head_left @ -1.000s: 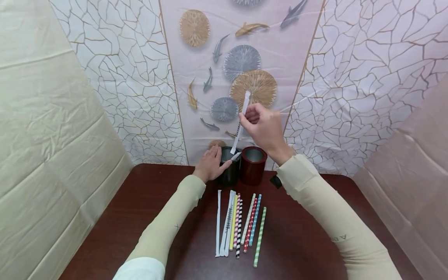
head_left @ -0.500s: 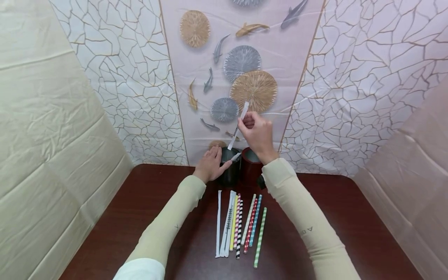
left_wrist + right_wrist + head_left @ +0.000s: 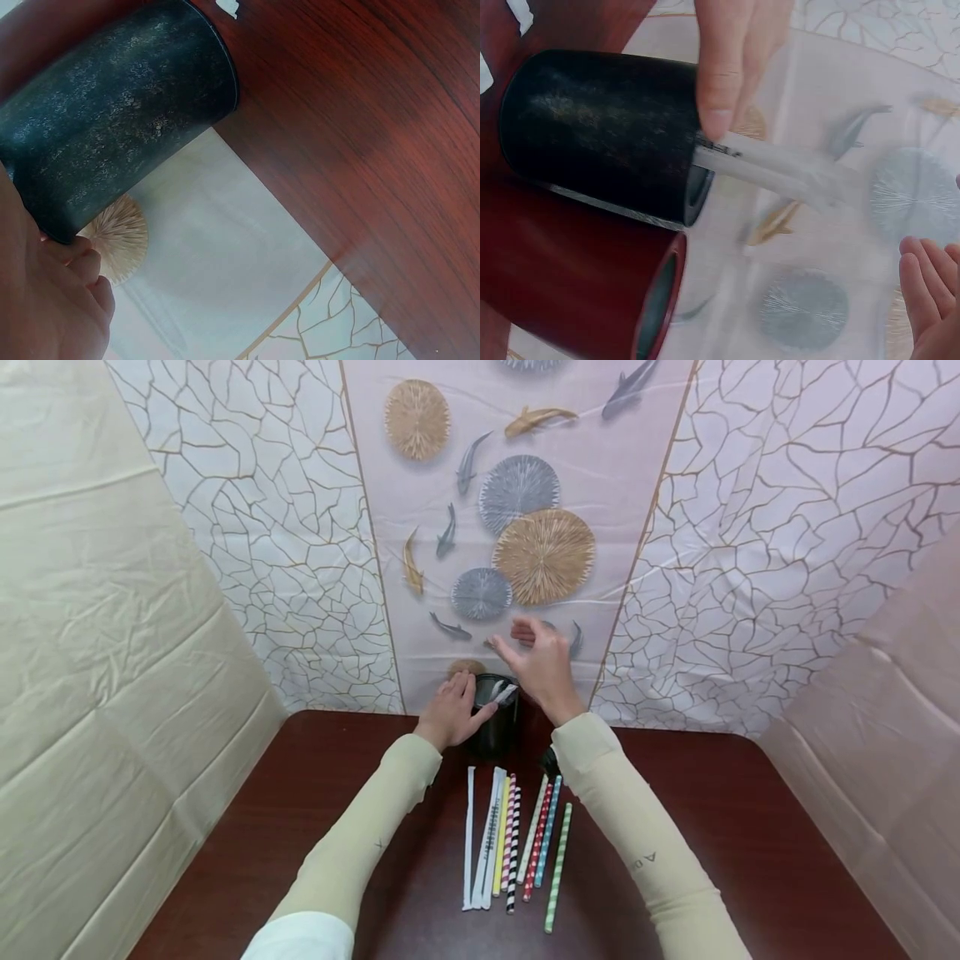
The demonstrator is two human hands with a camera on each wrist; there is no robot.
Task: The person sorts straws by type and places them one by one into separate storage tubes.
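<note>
My left hand (image 3: 453, 708) grips the black cup (image 3: 495, 731) at the back of the dark table (image 3: 750, 827), its thumb lying over the rim. White wrapped straws (image 3: 504, 693) stick out of that cup; in the right wrist view the left thumb (image 3: 718, 71) touches the wrapped straws (image 3: 772, 169). My right hand (image 3: 528, 652) hovers just above the cups, fingers spread and holding nothing. The red cup (image 3: 577, 292) stands against the black cup (image 3: 600, 127); in the head view my right wrist hides it. The left wrist view shows the black cup (image 3: 112, 112) from beside my palm.
A row of several straws (image 3: 517, 839), white wrapped ones and striped coloured ones, lies on the table in front of the cups between my forearms. Patterned sheets hang as walls behind and on both sides.
My right hand came down with the white wrapped straw, put it into the black cup and let go; it is now empty and spread. The left hand kept still on the cup.
</note>
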